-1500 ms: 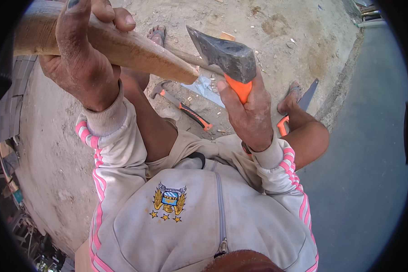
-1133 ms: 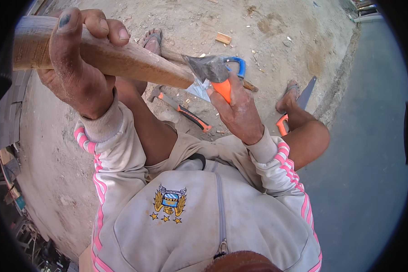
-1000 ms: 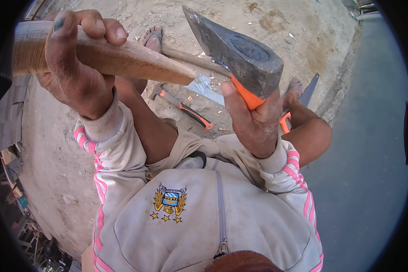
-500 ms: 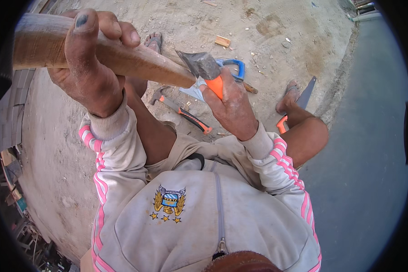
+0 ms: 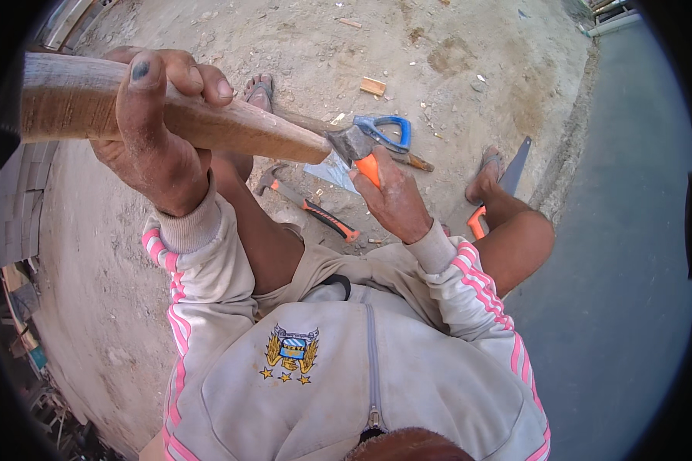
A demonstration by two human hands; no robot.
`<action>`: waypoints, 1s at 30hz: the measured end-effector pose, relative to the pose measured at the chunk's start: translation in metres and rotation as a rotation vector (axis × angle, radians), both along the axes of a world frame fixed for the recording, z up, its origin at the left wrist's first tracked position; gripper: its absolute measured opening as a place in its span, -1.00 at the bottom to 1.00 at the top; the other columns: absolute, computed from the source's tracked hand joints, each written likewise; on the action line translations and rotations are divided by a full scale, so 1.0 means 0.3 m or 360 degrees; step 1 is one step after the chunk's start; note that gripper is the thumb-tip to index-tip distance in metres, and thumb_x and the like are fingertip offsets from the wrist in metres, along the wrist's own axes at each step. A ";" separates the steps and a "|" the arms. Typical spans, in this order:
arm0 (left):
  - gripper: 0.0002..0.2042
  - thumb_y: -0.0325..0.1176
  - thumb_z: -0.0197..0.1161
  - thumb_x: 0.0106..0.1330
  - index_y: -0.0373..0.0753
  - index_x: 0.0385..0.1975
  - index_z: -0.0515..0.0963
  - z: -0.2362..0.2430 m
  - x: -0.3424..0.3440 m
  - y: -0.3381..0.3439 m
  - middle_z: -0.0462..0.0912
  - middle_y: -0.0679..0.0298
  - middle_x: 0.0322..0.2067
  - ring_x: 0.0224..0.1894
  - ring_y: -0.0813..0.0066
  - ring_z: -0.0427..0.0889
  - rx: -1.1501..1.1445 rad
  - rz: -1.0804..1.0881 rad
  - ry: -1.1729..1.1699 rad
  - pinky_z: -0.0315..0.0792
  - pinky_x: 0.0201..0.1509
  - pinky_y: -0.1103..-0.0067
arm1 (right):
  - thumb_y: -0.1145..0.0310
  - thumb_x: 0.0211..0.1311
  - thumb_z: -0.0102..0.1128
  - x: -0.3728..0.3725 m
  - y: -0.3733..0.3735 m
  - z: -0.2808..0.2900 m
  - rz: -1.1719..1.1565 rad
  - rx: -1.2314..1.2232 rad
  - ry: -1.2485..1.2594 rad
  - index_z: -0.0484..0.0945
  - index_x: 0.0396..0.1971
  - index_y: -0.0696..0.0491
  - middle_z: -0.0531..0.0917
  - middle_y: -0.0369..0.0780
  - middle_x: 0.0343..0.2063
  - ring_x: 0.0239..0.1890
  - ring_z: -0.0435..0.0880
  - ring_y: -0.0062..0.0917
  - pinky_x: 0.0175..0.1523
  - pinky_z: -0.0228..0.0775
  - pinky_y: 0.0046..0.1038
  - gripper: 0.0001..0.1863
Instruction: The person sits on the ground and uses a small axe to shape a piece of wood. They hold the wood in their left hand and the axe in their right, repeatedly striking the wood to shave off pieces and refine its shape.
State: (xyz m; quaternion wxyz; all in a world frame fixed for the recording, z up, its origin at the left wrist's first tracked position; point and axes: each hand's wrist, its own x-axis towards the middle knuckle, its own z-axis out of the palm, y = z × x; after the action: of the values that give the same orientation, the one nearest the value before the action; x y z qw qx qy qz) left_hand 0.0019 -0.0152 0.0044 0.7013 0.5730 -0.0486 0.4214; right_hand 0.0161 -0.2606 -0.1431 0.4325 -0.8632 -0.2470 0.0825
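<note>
Left hand (image 5: 158,154) clamped round 1 length of wood (image 5: 231,127), digits on both faces. Right hand (image 5: 396,196) clamped on 1 axe (image 5: 354,144), just below its head. Hands in use: 2; things held: 2, one per hand.

Listed by size, largest first:

Ground (image 5: 469,92), 1 expanse: pale, sandy, littered. Slab (image 5: 607,246), 1: smooth, grey, along the right side.

Wood, 1: raised above the ground, thick end to the left, narrowing toward the right hand. Its narrow end is at the axe head; whether the edge bites in, cannot tell.

Pole (image 5: 417,160), 1: on the ground, running from near the left foot to past the axe; middle partly hidden.

Saw (image 5: 515,165), 1: dark blade, orange handle, beside the right foot, partly behind the leg.

Hammer (image 5: 307,201), 1: claw type, black and orange handle, flat on the ground between the legs.

Axe, 1: dark head, orange handle, most of the handle covered by the hand.

Feet, 2: left (image 5: 259,92) and right (image 5: 484,173), both in sandals, well apart.

Sheet (image 5: 333,173), 1: pale blue, below the wood's tip.

Blue handle (image 5: 404,138), 1: D-shaped, just beyond the axe.

Block (image 5: 373,86), 1: small, yellowish, farther out.

Chips: several, scattered, too small to count.
</note>
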 end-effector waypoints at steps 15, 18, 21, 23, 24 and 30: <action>-0.69 -0.12 0.17 0.31 -0.15 -0.07 0.43 -0.035 -0.054 0.114 0.46 0.24 -0.51 -0.53 0.33 0.54 -0.0013 -0.0460 -0.0091 0.50 -0.28 0.28 | 0.43 0.29 0.29 -0.048 0.023 0.186 -0.0111 0.0358 0.0064 0.39 0.01 0.18 0.65 0.00 -0.42 -0.34 0.73 -0.07 -0.28 0.52 -0.27 -0.64; -0.69 -0.11 0.16 0.30 -0.14 -0.07 0.45 -0.041 -0.051 0.128 0.46 0.26 -0.51 -0.53 0.34 0.54 0.0041 -0.0558 -0.0119 0.50 -0.27 0.28 | 0.50 0.24 0.31 -0.050 0.029 0.320 -0.0152 0.0575 0.0010 0.39 0.03 0.18 0.65 -0.01 -0.41 -0.31 0.74 -0.14 -0.24 0.54 -0.30 -0.60; -0.69 -0.13 0.15 0.31 -0.14 -0.06 0.44 -0.032 -0.048 0.125 0.46 0.23 -0.51 -0.54 0.31 0.54 0.0014 -0.0624 -0.0182 0.51 -0.30 0.28 | 0.49 0.23 0.33 -0.041 0.045 0.304 -0.0025 0.0469 -0.0451 0.39 -0.01 0.16 0.64 -0.04 -0.47 -0.38 0.72 -0.14 -0.28 0.54 -0.29 -0.61; -0.70 -0.18 0.13 0.32 -0.15 -0.04 0.40 -0.014 -0.046 0.115 0.44 0.17 -0.53 -0.57 0.27 0.54 -0.0005 -0.0590 -0.0233 0.53 -0.38 0.31 | 0.43 0.30 0.30 -0.012 0.015 0.175 -0.0001 0.0052 -0.0165 0.43 0.01 0.20 0.66 -0.13 -0.41 -0.39 0.65 -0.40 -0.28 0.48 -0.39 -0.64; -0.70 -0.18 0.13 0.32 -0.15 -0.04 0.41 -0.019 -0.038 0.119 0.44 0.16 -0.53 -0.56 0.26 0.54 0.0009 -0.0643 -0.0238 0.53 -0.38 0.30 | 0.40 0.34 0.29 0.006 0.020 0.141 -0.0007 -0.0152 -0.0011 0.45 0.02 0.22 0.67 -0.18 -0.39 -0.39 0.62 -0.53 -0.28 0.45 -0.44 -0.65; -0.72 -0.19 0.13 0.32 -0.14 -0.05 0.42 -0.031 -0.048 0.125 0.45 0.14 -0.53 -0.55 0.23 0.55 0.0114 -0.0621 -0.0195 0.54 -0.35 0.25 | 0.44 0.29 0.31 -0.034 0.028 0.313 -0.0129 0.0586 -0.0161 0.42 -0.07 0.15 0.65 -0.12 -0.45 -0.45 0.70 -0.30 -0.31 0.52 -0.35 -0.70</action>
State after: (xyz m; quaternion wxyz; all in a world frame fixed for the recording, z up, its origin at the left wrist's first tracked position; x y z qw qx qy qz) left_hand -0.0126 0.0222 -0.0048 0.7445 0.5505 -0.2161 0.3097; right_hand 0.0060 -0.2523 -0.0492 0.5732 -0.7818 -0.2443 -0.0250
